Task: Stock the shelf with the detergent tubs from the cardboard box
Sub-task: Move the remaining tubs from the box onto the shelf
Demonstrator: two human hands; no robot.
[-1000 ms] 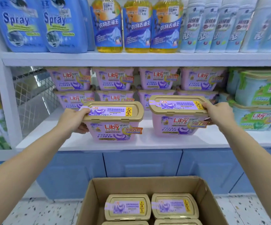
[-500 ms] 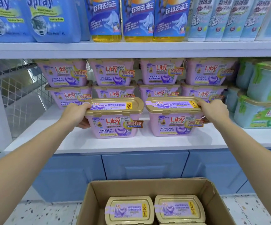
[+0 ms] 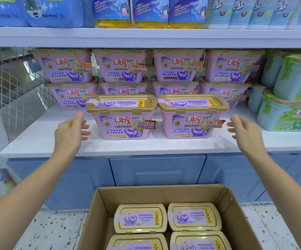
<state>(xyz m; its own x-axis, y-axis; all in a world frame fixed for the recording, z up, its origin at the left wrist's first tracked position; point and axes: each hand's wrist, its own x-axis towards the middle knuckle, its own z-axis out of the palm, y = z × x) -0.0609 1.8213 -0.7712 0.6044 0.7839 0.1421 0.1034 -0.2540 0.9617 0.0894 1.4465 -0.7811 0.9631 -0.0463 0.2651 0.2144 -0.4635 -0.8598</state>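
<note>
Two pink Liby detergent tubs with gold lids stand side by side on the white shelf (image 3: pixel 41 139): a left tub (image 3: pixel 123 121) and a right tub (image 3: pixel 193 120). My left hand (image 3: pixel 70 130) hovers open just left of the left tub, apart from it. My right hand (image 3: pixel 245 132) hovers open just right of the right tub, also apart. Behind them, several pink tubs (image 3: pixel 122 67) are stacked two high in a row. Below, the open cardboard box (image 3: pixel 99 204) on the floor holds several more gold-lidded tubs (image 3: pixel 140 218).
Green Liby tubs (image 3: pixel 290 112) fill the shelf's right end. A wire mesh panel (image 3: pixel 12 83) closes the left side. Blue spray pouches (image 3: pixel 37 9) and yellow bottles (image 3: pixel 149 13) stand on the shelf above. Blue cabinet doors (image 3: pixel 156 170) sit under the shelf.
Both hands have let go of the two front tubs, which now rest on the shelf. The hands have drawn back and outward, fingers apart. The view has tilted downward.
</note>
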